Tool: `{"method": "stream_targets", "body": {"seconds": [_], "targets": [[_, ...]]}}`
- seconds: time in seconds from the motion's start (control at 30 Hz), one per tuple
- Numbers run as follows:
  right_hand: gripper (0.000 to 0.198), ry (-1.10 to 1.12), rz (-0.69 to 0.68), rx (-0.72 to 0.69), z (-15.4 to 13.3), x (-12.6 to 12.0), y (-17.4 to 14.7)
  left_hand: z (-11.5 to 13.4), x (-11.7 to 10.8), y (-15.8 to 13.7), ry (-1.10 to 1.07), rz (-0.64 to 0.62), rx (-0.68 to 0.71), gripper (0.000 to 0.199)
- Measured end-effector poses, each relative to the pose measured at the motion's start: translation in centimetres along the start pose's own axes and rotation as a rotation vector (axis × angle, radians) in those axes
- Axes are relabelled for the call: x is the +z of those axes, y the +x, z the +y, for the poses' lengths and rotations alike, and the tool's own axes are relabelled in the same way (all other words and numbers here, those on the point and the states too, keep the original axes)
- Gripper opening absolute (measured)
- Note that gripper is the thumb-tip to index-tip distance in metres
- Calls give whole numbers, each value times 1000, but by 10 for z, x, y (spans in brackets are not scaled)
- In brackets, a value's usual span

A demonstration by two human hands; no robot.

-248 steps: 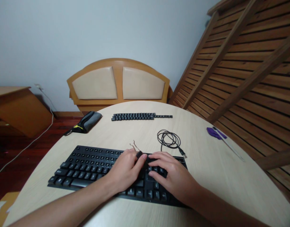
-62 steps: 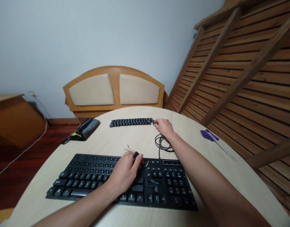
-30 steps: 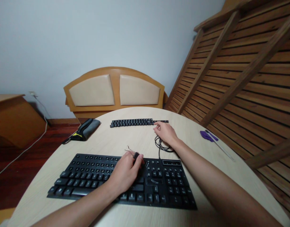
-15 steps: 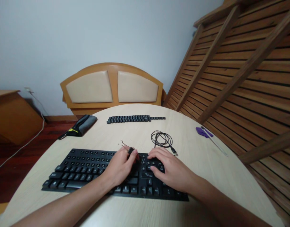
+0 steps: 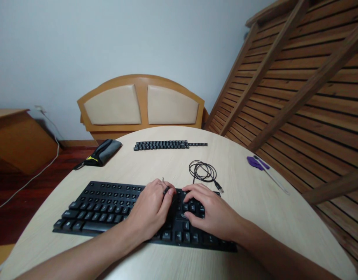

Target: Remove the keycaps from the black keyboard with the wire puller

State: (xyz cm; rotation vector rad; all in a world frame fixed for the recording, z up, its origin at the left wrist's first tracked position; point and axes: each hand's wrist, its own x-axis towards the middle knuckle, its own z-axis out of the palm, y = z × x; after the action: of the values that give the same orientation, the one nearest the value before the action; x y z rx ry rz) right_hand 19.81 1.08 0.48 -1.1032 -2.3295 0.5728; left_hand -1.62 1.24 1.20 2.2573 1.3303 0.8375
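Observation:
A black keyboard [image 5: 97,210] lies across the table in front of me. Its upper rows show bare switch positions, while keycaps sit on the lower rows. My left hand [image 5: 152,204] is closed around a wire keycap puller [image 5: 166,190], over the keyboard's right-middle part. Only a dark bit and a thin wire end of the puller show; the rest is hidden by the fingers. My right hand [image 5: 209,210] rests on the number-pad end, with thumb and fingers apart and the fingertips at the far edge and on the keys.
Behind the keyboard lie rows of loose keycaps [image 5: 161,145] and a coiled USB cable [image 5: 202,171]. A dark pouch [image 5: 104,152] is at the left. On the right are a purple cloth [image 5: 256,163] and a thin white stick [image 5: 273,178]. Wooden slats [image 5: 298,97] lean beyond the table [image 5: 234,167].
My left hand has turned and shifted slightly right; the puller's wire hooks, which stuck out above it, are now mostly hidden. My right hand stays on the keyboard. The view has shifted slightly.

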Motion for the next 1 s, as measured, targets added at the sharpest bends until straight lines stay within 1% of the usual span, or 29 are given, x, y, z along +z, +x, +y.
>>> {"method": "stream_targets", "body": {"seconds": [0.17, 0.3, 0.43, 0.53, 0.63, 0.7, 0.77, 0.83, 1.0], "targets": [[21, 20, 21, -20, 0, 4, 1, 4, 2, -5, -52, 30, 17, 29], [22, 21, 23, -21, 1, 6, 1, 4, 6, -5, -65, 21, 3, 25], [20, 16, 19, -20, 1, 5, 1, 3, 6, -5, -82, -14, -29, 20], [18, 2, 19, -21, 0, 5, 1, 5, 5, -5, -122, -66, -59, 23], [16, -36, 35, -37, -1, 6, 1, 5, 5, -3, -168, -115, -35, 22], [15, -79, 46, -50, -2, 8, -1, 5, 5, -1, -199, -130, -31, 21], [15, -124, 59, -56, -2, 10, -3, 4, 5, 1, -210, -122, -48, 24], [17, -150, 67, -59, -1, 13, -5, 3, 6, 2, -175, -99, -65, 28], [22, -139, 80, -62, 1, 16, -7, 0, 9, 0, 45, -38, -67, 33]]}}
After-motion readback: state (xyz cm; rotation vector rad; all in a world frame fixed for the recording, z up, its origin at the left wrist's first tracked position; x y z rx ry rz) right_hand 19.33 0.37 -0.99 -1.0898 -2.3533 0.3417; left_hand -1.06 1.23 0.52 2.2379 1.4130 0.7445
